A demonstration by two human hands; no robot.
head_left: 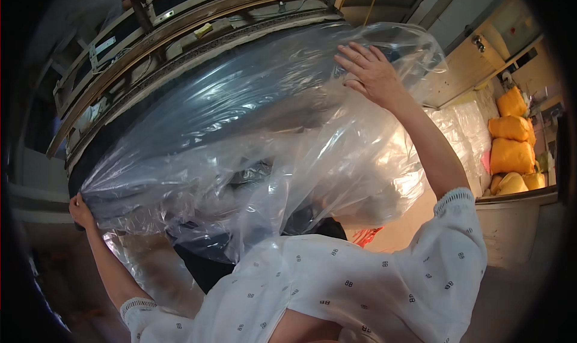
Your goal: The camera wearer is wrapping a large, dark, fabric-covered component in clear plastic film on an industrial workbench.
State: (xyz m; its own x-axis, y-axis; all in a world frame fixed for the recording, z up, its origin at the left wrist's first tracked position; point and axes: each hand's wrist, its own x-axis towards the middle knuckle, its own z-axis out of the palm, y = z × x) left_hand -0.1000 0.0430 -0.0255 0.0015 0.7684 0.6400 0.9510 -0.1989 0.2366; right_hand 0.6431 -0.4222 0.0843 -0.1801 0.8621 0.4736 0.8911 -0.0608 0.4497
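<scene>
A large sheet of clear plastic film is spread in front of me over a dark surface, wrinkled and shiny. At its far left corner my left hand pinches the gathered edge, and the film pulls into tight creases there. My right hand lies on the film near its far right end, palm down with the fingers stretched out. Loose folds of the film hang toward my body and partly cover my dark trousers.
Behind the film runs a long machine frame with rails and brackets. More clear film trails off to the right. Beyond it are several stacked orange-yellow bundles. Red strands lie on the floor by my legs.
</scene>
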